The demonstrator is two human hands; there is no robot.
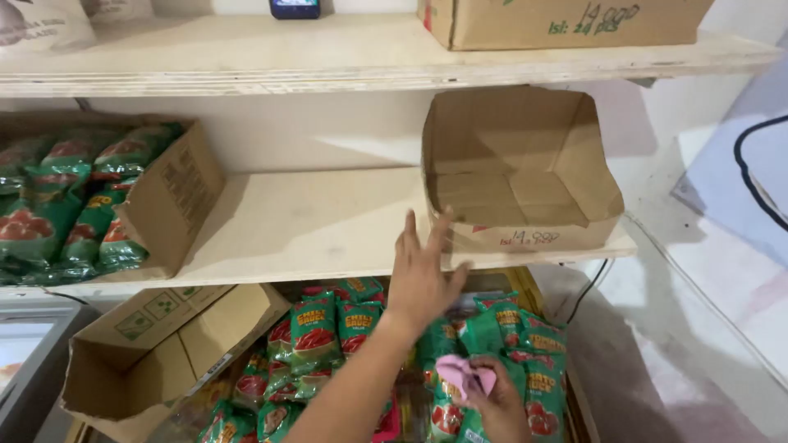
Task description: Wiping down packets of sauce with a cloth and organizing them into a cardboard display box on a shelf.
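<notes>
Reaching up toward the front edge of the empty cardboard box (521,176), the left hand (423,275) has its fingers (409,230) spread wide and holds nothing; the fingertips lie just at the box's low front wall, and whether they touch it cannot be told. That box sits open-topped on the middle shelf (320,226), at its right end, with its flaps standing up at the back and sides. Lower down, the right hand (492,398) has its fingers curled around a crumpled pink cloth (461,376), pinching it against the palm. This hand hovers just over a heap of green sauce packets (328,328) with red pictures on them, which fill a large carton (148,361) below the shelf; the carton's left flap hangs open toward the camera. At the left end of the middle shelf, another cardboard box (168,197) lies tipped on its side, packed with more of the same green packets (57,205). Above, the top shelf (328,57) carries a closed brown box (566,20) at the right and a small dark device (294,8) near the middle. A black cable (751,172) loops along the pale wall at the far right.
</notes>
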